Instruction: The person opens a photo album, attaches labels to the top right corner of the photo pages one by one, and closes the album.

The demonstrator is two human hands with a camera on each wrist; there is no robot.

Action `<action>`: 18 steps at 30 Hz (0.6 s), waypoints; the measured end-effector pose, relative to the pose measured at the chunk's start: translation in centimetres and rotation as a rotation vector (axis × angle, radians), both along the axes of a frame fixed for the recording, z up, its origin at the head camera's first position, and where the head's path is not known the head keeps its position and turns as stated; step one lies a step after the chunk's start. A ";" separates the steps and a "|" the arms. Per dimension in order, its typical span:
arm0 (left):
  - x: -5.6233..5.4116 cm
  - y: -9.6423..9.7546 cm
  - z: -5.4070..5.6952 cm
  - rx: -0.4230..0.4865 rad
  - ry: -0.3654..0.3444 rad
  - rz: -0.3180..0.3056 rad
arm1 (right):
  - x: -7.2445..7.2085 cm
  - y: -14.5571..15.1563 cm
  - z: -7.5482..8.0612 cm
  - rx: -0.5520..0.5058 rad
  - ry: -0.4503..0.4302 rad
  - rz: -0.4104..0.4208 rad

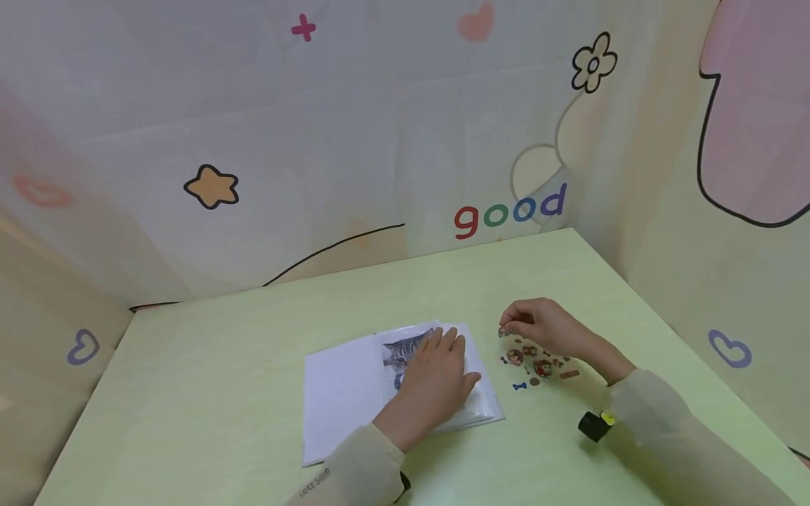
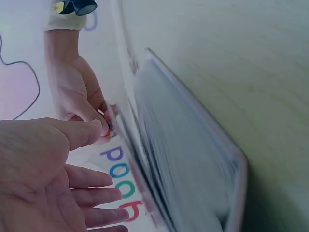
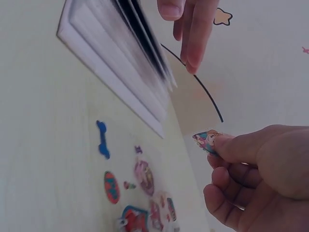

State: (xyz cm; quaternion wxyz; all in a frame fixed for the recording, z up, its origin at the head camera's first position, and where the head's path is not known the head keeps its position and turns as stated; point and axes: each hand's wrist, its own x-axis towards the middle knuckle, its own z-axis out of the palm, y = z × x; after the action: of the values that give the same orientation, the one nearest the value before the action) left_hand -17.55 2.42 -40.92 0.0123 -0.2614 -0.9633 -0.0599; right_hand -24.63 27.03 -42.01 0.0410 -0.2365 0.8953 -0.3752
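An open white album (image 1: 338, 400) lies on the table, with a picture of a grey striped cat (image 1: 396, 353) under a clear sleeve on its right-hand page. My left hand (image 1: 438, 372) rests flat over that page with its fingers extended, covering part of the cat. To the right of the album, my right hand (image 1: 547, 329) pinches a small colourful cartoon sticker (image 3: 205, 140) between thumb and fingertips. Just below that hand lies a group of stickers (image 1: 543, 369), among them a blue bone sticker (image 3: 103, 140) and a red oval one (image 3: 111, 187).
The pale green table (image 1: 209, 393) extends left of the album and behind it. Printed fabric walls (image 1: 316, 140) with a star, flower and the word "good" enclose the back and sides. A black camera (image 1: 595, 425) sits at my right wrist.
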 end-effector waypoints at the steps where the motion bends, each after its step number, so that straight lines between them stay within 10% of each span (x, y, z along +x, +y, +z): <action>1: 0.1 -0.4 0.1 0.008 0.007 0.004 | 0.0 -0.2 0.2 0.000 -0.007 0.003; 18: 1.4 -5.2 -0.6 0.130 0.031 0.083 | -1.0 -3.3 2.0 -0.026 -0.026 0.116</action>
State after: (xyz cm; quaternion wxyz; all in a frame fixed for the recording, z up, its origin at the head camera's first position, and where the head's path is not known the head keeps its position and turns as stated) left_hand -16.11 -2.80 -41.55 0.0467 -0.2208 -0.9671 -0.1176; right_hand -25.59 23.69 -40.04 0.0714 -0.2837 0.8744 -0.3870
